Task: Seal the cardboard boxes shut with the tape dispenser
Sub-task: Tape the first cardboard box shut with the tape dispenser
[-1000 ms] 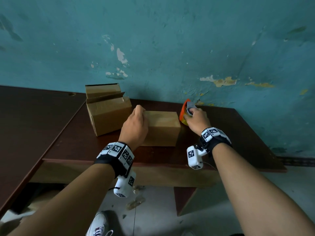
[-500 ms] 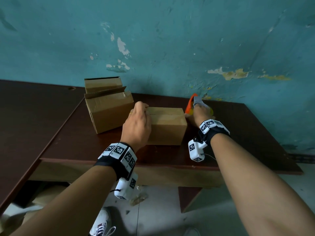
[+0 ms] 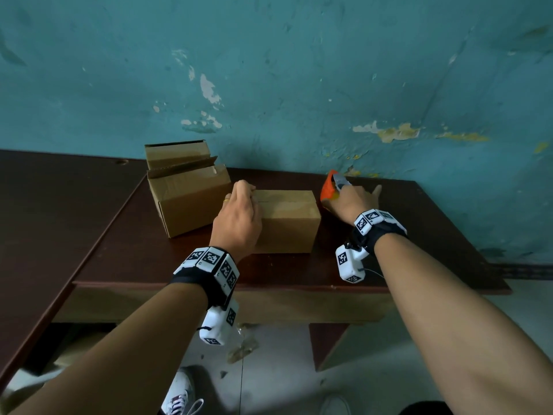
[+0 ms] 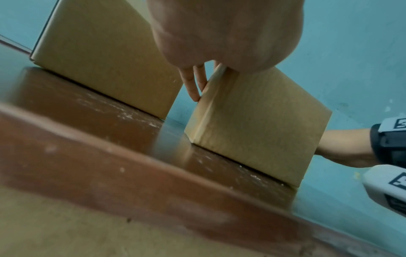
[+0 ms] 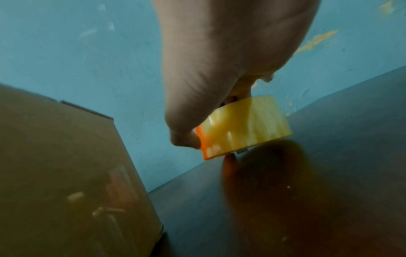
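Observation:
A closed cardboard box (image 3: 287, 223) lies in the middle of the dark wooden table (image 3: 119, 253). My left hand (image 3: 239, 214) holds its left end, palm on top, with fingers (image 4: 193, 83) reaching down the left side of the box (image 4: 252, 132). A bigger cardboard box (image 3: 185, 193) with raised flaps stands just left of it, also seen in the left wrist view (image 4: 105, 57). My right hand (image 3: 350, 199) grips the orange tape dispenser (image 3: 329, 187) just past the closed box's right end. Its yellowish tape roll (image 5: 243, 125) sits low over the table, and the closed box (image 5: 66, 173) is to its left.
A teal wall with peeling paint (image 3: 299, 85) rises directly behind the table. A second dark table (image 3: 36, 205) adjoins on the left. The table's front edge (image 3: 269, 286) is near my wrists, with floor and a shoe (image 3: 179, 396) below.
My right hand has shifted on the tape dispenser and tipped it up a little beside the box's right end. My left hand has stayed on the closed box.

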Demonstrator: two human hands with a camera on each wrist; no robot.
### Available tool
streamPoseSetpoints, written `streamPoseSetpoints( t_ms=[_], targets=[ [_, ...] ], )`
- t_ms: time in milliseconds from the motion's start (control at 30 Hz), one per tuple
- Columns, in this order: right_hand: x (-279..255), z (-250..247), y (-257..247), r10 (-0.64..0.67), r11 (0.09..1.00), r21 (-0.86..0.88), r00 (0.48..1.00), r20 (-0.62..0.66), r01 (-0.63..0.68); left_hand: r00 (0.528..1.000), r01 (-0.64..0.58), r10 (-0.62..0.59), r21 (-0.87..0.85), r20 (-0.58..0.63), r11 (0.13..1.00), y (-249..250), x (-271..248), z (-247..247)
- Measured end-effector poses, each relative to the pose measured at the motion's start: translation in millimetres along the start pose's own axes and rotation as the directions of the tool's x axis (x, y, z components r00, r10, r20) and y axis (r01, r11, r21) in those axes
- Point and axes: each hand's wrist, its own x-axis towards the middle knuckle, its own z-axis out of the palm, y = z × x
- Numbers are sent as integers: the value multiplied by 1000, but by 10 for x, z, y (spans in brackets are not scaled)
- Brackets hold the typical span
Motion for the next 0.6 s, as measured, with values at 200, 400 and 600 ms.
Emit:
streamPoseSetpoints(
  t_ms=[200, 400, 600],
  targets=[
    [-99, -310, 147, -33, 921, 387, 999, -10, 35, 999, -3, 2, 24, 46, 1000, 45, -6, -72],
    [-305, -833, 82, -148, 578, 814, 988, 37, 56, 997, 28, -30, 34, 76, 999, 127, -31, -143],
    [-527, -1275, -213, -332, 272, 944, 939, -90, 187, 994, 43, -46, 28, 96, 999, 149, -39, -195]
  ],
)
